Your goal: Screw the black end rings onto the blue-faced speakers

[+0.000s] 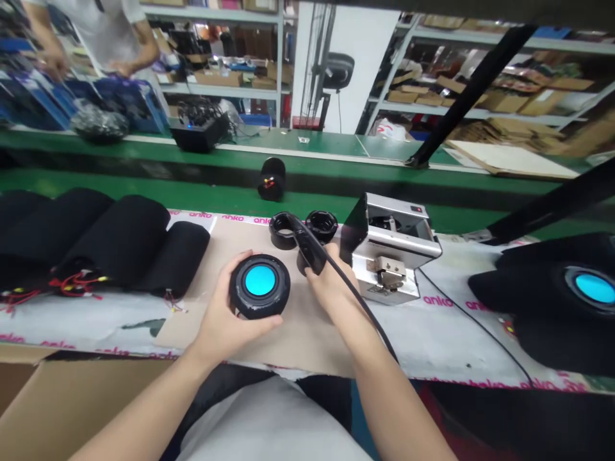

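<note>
My left hand [223, 298] curls round the side of a round black speaker piece [260, 306] with a bright blue centre, facing up over the brown board. A black corded hand tool [307, 243] is in my right hand [334, 282], its slim end pointing away and left; I cannot make out its kind. From it a black cable runs back along my forearm. Two black plastic rings [321, 224] stand just beyond the tool. Another dark part shows beneath my right hand, mostly hidden.
A silver machine [396, 243] stands right of my right hand. Black fabric-covered cylinders [129, 237] with red wires lie at left. More black pieces [542, 288], one blue-centred, lie at right. A small black cylinder [272, 179] sits on the green surface behind. Across the bench works another person [108, 38].
</note>
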Tool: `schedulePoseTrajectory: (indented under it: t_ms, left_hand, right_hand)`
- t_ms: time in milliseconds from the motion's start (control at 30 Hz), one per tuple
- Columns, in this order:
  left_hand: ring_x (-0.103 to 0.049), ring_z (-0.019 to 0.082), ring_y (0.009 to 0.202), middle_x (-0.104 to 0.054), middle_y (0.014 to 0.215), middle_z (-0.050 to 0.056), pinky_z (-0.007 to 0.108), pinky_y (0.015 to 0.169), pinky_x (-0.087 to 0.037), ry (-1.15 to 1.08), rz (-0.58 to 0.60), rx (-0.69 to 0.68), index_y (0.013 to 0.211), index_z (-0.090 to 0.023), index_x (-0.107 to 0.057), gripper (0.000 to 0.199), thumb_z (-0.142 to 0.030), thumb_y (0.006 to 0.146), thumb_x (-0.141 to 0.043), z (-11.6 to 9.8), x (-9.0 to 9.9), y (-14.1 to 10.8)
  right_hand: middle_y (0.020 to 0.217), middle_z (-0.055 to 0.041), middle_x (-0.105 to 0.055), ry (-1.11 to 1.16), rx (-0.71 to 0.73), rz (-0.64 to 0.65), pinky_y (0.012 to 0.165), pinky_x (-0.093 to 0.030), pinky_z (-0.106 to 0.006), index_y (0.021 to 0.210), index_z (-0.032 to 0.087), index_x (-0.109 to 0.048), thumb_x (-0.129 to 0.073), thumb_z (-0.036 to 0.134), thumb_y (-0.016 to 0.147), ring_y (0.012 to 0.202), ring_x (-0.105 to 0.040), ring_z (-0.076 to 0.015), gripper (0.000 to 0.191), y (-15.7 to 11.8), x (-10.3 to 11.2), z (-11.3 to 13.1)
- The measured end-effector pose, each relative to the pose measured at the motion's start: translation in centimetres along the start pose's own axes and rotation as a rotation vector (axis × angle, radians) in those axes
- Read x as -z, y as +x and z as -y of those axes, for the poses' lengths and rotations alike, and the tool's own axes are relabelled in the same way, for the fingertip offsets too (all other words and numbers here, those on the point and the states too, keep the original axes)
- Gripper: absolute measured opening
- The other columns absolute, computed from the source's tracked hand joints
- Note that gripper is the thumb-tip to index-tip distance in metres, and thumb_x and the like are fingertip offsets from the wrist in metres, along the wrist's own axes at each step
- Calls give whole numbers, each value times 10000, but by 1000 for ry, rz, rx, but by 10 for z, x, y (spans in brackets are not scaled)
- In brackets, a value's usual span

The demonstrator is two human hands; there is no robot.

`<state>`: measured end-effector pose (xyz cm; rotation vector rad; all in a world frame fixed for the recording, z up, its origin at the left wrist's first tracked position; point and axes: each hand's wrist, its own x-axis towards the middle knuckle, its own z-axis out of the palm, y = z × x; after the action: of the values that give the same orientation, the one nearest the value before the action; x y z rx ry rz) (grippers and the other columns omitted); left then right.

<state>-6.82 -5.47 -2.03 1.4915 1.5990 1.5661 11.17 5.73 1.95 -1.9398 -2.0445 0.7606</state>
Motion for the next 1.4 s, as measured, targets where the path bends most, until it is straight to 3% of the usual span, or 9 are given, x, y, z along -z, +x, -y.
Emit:
schedulePoseTrajectory:
  t_ms: [233,500,700,867,1067,1167,1233,1300,1400]
  left_hand:
    - [-710,344,1363,-681,1499,149,447,1111,-633,-41,10,-41,1486,-239,-549,972,-364,650,-1029,-3,2,-2]
    - [-630,392,1444,-604,1561,146,536,1169,-593,1,37,-41,1526,-248,-538,989,-409,674,-1013,-2,9,1]
    - [-643,392,1405,-661,1483,54,568,1180,-601,19,37,-15,1477,-303,-610,919,-487,669,-1007,-7,13,5]
    - [-655,404,1382,-654,1465,67,578,1217,-566,6,12,-2,1445,-295,-616,916,-454,638,-1019,-9,11,3]
    - [-633,414,1416,-588,1498,159,582,1199,-554,72,-116,28,1512,-244,-488,1101,-542,601,-1029,-9,-3,-16]
    - [-525,427,1545,-460,1678,188,594,1233,-521,-57,29,91,1685,-299,-300,1214,-617,715,-958,-9,5,-29]
    - [-401,418,1636,-343,1785,162,612,1286,-456,-174,197,117,1742,-339,-210,1136,-555,849,-878,-10,19,-36]
    - [-352,396,1661,-325,1808,120,611,1322,-402,-269,306,146,1738,-360,-275,959,-451,944,-805,-9,36,-43]
    - [-483,379,1593,-505,1713,109,579,1291,-468,-334,278,177,1651,-393,-474,800,-324,936,-826,-1,53,-46]
  right_hand:
    - [1131,-39,-767,167,65,134,881,-519,-342,1284,277,-589,-704,258,907,1084,-735,-288,395,-39,20,-25]
    - [1097,11,-763,303,98,319,888,-524,-293,1196,242,-684,-772,138,802,1005,-715,-199,416,-63,40,-59]
    - [1139,0,-762,324,-49,213,783,-543,-286,1193,231,-680,-754,193,817,872,-712,-174,385,-72,45,-78]
    - [1057,5,-764,383,-118,163,634,-559,-294,1268,253,-622,-788,305,832,594,-665,-135,470,-78,38,-69]
    - [997,27,-725,774,38,412,542,-584,-237,1163,248,-642,-892,358,809,565,-641,-97,447,-86,24,-32]
    - [938,34,-705,961,83,518,521,-574,-211,1185,253,-630,-955,368,778,570,-634,-91,533,-87,17,-20]
    - [901,35,-707,995,65,520,518,-563,-207,1247,262,-625,-983,348,746,570,-628,-96,622,-87,14,-17]
    - [870,26,-707,965,52,443,525,-551,-212,1273,250,-645,-994,319,715,584,-627,-108,662,-85,14,-17]
    - [909,2,-725,917,35,375,577,-577,-238,1286,233,-674,-1007,310,674,636,-655,-131,702,-84,17,-21]
